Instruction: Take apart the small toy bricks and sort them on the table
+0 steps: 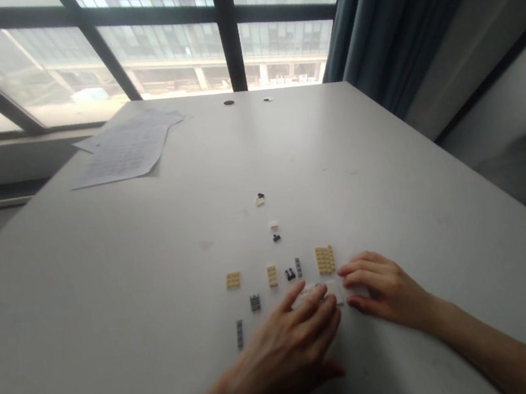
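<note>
My left hand point(297, 340) reaches over a small white flat piece point(334, 293), fingers stretched out and spread, covering part of it. At that piece's right side, my right hand point(385, 285) rests on the table with its fingers apart and slightly bent; whether a fingertip touches the piece I cannot tell. Just behind the hands lie tan studded bricks point(322, 260), a narrow grey brick point(298, 267), a small black piece point(290, 274) and another tan brick point(272, 276). Left of my left hand are a square grey brick point(255, 303) and a long grey brick point(240, 335).
A further tan brick point(233, 280) lies to the left. Farther back are a tiny white piece point(274, 225), a dark piece point(276, 238) and a small white-and-black cluster point(260, 200). Paper sheets point(128, 151) lie at the white table's far left, before a window.
</note>
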